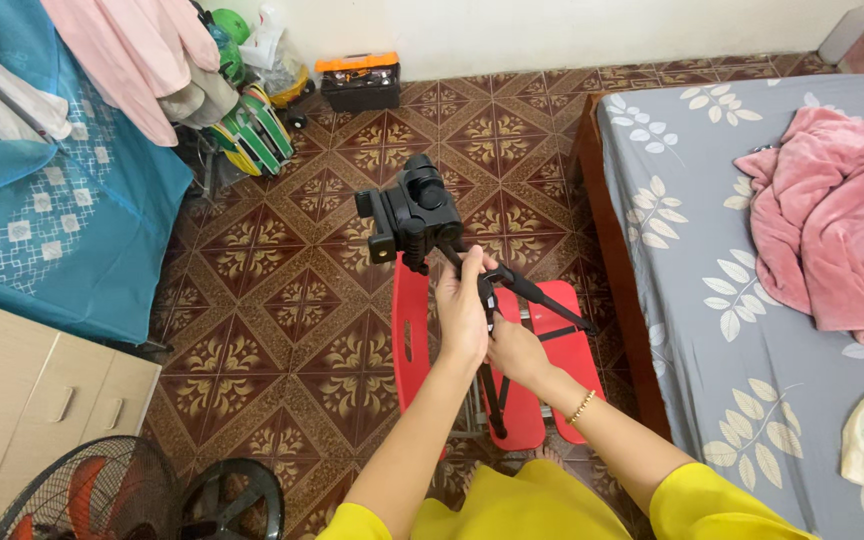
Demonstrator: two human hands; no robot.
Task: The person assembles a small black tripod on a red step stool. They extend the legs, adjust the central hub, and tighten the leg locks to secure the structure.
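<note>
Head view shows both hands, left hand (pixel 464 305) and right hand (pixel 512 345), gripping the black plastic tripod (pixel 417 210), its long axis rising upright just ahead, above a red plastic stool (pixel 552 380).

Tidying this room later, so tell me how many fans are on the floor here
2: one fan with an orange hub at the bottom-left corner, one darker fan right beside it. Both are cut off by the frame edge.
</note>
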